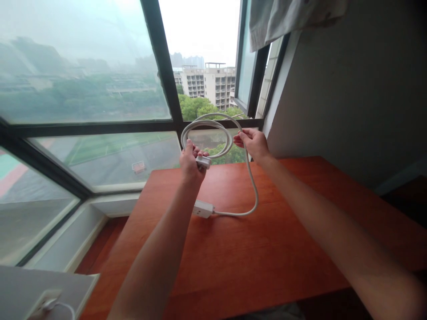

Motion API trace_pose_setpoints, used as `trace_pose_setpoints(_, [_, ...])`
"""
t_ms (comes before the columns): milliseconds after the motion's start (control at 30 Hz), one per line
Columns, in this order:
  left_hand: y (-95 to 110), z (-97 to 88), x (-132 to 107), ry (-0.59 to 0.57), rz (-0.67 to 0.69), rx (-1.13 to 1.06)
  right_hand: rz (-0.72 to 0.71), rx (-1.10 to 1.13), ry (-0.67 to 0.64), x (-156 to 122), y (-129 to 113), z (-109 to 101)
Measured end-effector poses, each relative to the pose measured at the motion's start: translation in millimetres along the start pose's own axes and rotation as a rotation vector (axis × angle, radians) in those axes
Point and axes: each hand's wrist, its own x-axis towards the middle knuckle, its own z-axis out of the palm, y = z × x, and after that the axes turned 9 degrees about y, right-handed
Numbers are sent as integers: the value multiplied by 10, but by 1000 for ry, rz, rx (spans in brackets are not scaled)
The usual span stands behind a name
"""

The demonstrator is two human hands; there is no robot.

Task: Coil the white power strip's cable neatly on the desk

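Head view: table (240, 253) as landmark. Left hand (192, 162) is above the table's far edge, curled around the looped white cord (236, 214) and its plug (203, 162); the plug's prongs are hard to make out, some fingers hidden behind the loops. Right hand (252, 143), also above the table's far edge, further right, pinches the same cord between thumb and fingers; exact fingertip contact is hard to see. From there the cord drops to the tabletop and runs into a white power strip (203, 210). Strip lies on the table, its left end hidden by the left forearm; outlets too small to count. Beyond the table, a window (168, 80) with hazy panes, buildings blurred through it. Curtain (283, 22) above the table's far right, cut off at top. Wall socket (46, 302) left of the table's near end, its cable cropped.
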Motion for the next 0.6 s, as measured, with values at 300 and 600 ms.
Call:
trace_pose_setpoints(300, [-269,-89,-120,-9,-106,50,-51,-204,2,78,170,-487])
trace_pose_setpoints(600, [-406,-251,-190,-72,-144,88,95,-139,-44,-87,363,-755])
